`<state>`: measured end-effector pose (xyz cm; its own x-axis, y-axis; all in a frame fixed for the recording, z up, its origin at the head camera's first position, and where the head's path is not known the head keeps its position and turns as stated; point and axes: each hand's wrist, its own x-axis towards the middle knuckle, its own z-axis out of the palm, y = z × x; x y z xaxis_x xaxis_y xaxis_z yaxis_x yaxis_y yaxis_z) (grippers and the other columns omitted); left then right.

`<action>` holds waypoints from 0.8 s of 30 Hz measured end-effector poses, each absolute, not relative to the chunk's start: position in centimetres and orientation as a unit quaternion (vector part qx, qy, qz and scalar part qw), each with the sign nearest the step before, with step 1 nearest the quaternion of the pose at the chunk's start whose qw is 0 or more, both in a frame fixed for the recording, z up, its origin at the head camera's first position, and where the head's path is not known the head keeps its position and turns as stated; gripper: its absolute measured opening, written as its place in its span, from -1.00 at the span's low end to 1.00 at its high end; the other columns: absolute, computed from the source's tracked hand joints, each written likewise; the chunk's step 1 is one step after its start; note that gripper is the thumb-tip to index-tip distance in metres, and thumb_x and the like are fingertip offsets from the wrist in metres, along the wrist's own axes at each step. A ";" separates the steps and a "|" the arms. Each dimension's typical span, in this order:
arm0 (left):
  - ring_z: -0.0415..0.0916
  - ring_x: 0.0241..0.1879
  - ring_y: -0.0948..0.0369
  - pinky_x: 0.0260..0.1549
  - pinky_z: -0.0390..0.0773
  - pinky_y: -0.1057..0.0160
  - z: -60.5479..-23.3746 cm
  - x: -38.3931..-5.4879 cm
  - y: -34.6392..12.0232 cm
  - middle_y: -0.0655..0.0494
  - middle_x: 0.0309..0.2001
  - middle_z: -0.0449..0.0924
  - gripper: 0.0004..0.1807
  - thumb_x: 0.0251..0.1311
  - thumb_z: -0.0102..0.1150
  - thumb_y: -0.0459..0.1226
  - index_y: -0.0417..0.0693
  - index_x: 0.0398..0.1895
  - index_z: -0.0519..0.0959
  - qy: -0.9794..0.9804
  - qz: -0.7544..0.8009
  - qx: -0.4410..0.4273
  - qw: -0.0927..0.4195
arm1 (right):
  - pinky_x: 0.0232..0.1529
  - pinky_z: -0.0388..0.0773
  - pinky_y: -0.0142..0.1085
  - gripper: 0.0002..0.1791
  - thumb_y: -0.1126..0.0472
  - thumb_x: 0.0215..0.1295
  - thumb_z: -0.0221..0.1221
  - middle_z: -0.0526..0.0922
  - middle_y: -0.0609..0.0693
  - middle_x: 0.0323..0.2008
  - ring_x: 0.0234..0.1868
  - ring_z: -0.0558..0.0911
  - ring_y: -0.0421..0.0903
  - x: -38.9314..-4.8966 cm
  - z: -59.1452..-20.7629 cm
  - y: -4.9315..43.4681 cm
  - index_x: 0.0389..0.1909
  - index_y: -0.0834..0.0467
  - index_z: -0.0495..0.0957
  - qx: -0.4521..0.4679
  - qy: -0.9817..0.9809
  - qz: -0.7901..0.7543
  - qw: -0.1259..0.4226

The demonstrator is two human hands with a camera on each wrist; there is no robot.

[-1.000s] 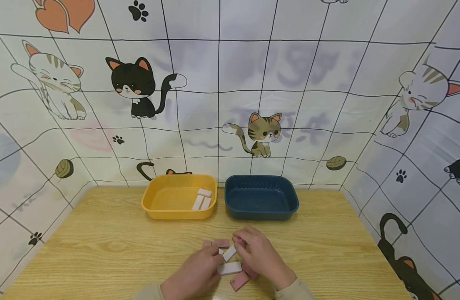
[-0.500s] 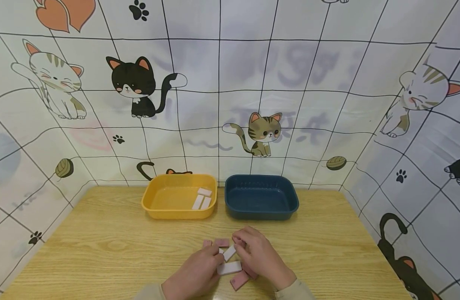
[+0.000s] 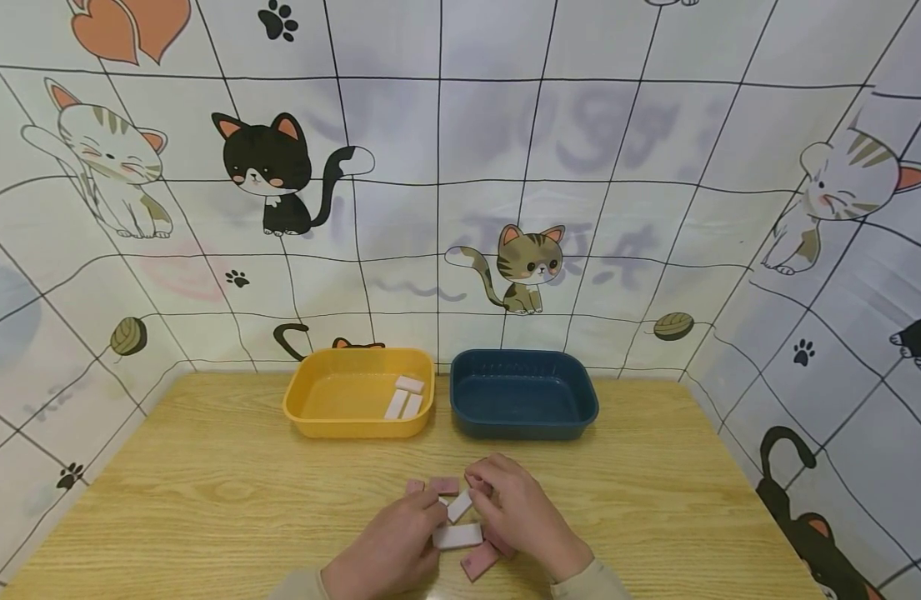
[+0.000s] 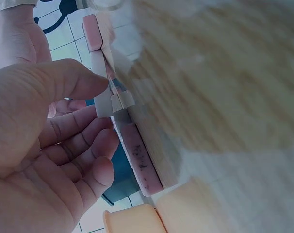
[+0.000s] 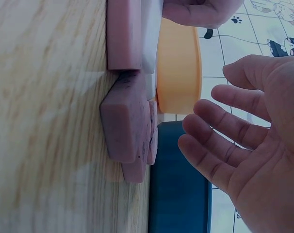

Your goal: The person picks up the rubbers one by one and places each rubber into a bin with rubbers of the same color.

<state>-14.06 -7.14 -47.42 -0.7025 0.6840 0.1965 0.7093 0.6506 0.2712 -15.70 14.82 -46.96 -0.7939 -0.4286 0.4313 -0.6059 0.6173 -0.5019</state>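
Observation:
My left hand [image 3: 396, 537] is low over a small cluster of blocks, its thumb and index finger pinching the left end of a white block [image 3: 460, 537]. In the left wrist view this white block [image 4: 104, 103] shows between thumb and index fingertip, the other fingers loosely curled. Another white block [image 3: 460, 506] lies slanted just beyond. My right hand [image 3: 520, 508] hovers over the cluster's right side, and in the right wrist view its fingers are relaxed and hold nothing. Pink blocks [image 3: 479, 562] with dark marks lie around, several partly hidden under the hands.
A yellow tray [image 3: 340, 429] with three white blocks [image 3: 410, 385] stands at the back left. Beside it on the right is a dark blue tray [image 3: 523, 432]. Behind the wooden table [image 3: 205, 483] hangs a cat-patterned cloth [image 3: 400, 208].
The near white block has shifted slightly left along with my left hand. My right hand and the other blocks look nearly the same.

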 end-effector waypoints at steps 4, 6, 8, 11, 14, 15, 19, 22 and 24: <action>0.55 -0.10 0.32 -0.15 0.57 0.35 -47.4 -13.9 -7.4 0.13 0.05 0.61 -0.85 0.00 0.32 -0.43 -0.03 -0.41 0.59 -0.904 -0.177 -0.386 0.057 | -0.26 0.46 -0.38 -0.89 0.36 0.32 0.31 0.52 -0.13 -0.29 -0.30 0.48 -0.17 -15.7 -47.0 14.8 -0.21 0.13 0.62 0.288 -0.890 0.327 0.132; 0.58 -0.04 0.28 -0.04 0.62 0.27 -47.5 -13.8 -7.5 0.10 0.11 0.61 -0.86 0.03 0.31 -0.44 -0.04 -0.40 0.59 -0.902 -0.181 -0.386 0.065 | -0.26 0.47 -0.37 -0.89 0.36 0.32 0.31 0.53 -0.13 -0.29 -0.29 0.48 -0.18 -15.7 -46.9 14.8 -0.21 0.13 0.62 0.287 -0.891 0.326 0.132; 0.60 -0.01 0.24 0.05 0.63 0.19 -47.5 -13.7 -7.7 0.09 0.15 0.60 -0.86 0.03 0.32 -0.44 -0.04 -0.40 0.59 -0.901 -0.186 -0.385 0.069 | -0.26 0.47 -0.37 -0.89 0.36 0.32 0.31 0.53 -0.13 -0.28 -0.29 0.48 -0.19 -15.7 -46.9 14.8 -0.21 0.13 0.62 0.287 -0.891 0.326 0.133; 0.60 -0.02 0.23 0.12 0.62 0.11 -47.4 -13.7 -7.8 0.10 0.06 0.63 -0.88 0.06 0.31 -0.43 -0.05 -0.39 0.60 -0.902 -0.189 -0.382 0.073 | -0.27 0.46 -0.38 -0.88 0.37 0.31 0.32 0.53 -0.12 -0.29 -0.29 0.47 -0.19 -15.7 -46.9 14.8 -0.21 0.13 0.62 0.289 -0.889 0.328 0.137; 0.59 -0.08 0.27 0.13 0.61 0.11 -47.3 -13.7 -7.9 0.17 -0.13 0.63 -0.88 0.08 0.32 -0.42 -0.05 -0.36 0.60 -0.905 -0.191 -0.374 0.072 | -0.26 0.46 -0.38 -0.88 0.37 0.31 0.32 0.53 -0.11 -0.29 -0.29 0.47 -0.19 -15.7 -47.0 14.8 -0.21 0.13 0.62 0.293 -0.886 0.330 0.140; 0.56 -0.15 0.31 0.09 0.62 0.16 -47.2 -13.8 -7.9 0.22 -0.21 0.59 -0.88 0.08 0.31 -0.42 -0.04 -0.36 0.59 -0.907 -0.191 -0.370 0.069 | -0.26 0.46 -0.38 -0.88 0.37 0.30 0.32 0.53 -0.11 -0.29 -0.29 0.47 -0.19 -15.7 -47.0 14.8 -0.21 0.13 0.62 0.293 -0.886 0.330 0.141; 0.34 -0.35 0.38 -0.24 0.53 0.36 -47.0 -13.8 -8.2 0.31 -0.36 0.39 -0.84 0.03 0.31 -0.41 -0.01 -0.38 0.55 -0.910 -0.196 -0.359 0.065 | -0.25 0.47 -0.37 -0.88 0.36 0.30 0.32 0.54 -0.12 -0.28 -0.28 0.47 -0.20 -15.7 -47.0 14.8 -0.21 0.12 0.62 0.293 -0.887 0.326 0.144; 0.26 -0.37 0.37 -0.36 0.40 0.41 -47.0 -13.9 -8.4 0.30 -0.35 0.34 -0.82 0.00 0.31 -0.41 -0.01 -0.39 0.53 -0.910 -0.200 -0.356 0.069 | -0.25 0.48 -0.37 -0.88 0.35 0.30 0.32 0.55 -0.12 -0.27 -0.27 0.47 -0.22 -15.6 -47.0 14.8 -0.21 0.12 0.62 0.293 -0.887 0.325 0.145; 0.26 -0.37 0.38 -0.38 0.39 0.41 -47.0 -13.9 -8.5 0.30 -0.34 0.35 -0.82 -0.01 0.31 -0.41 -0.01 -0.38 0.54 -0.910 -0.204 -0.354 0.072 | -0.24 0.48 -0.37 -0.88 0.36 0.30 0.32 0.55 -0.12 -0.26 -0.27 0.47 -0.22 -15.6 -47.0 14.8 -0.20 0.12 0.62 0.293 -0.887 0.325 0.144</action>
<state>-13.94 -8.53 -47.02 -0.7395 0.6143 0.2753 0.6730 0.6668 0.3200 -15.64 14.78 -46.98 -0.7866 -0.4268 0.4463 -0.6141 0.6165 -0.4927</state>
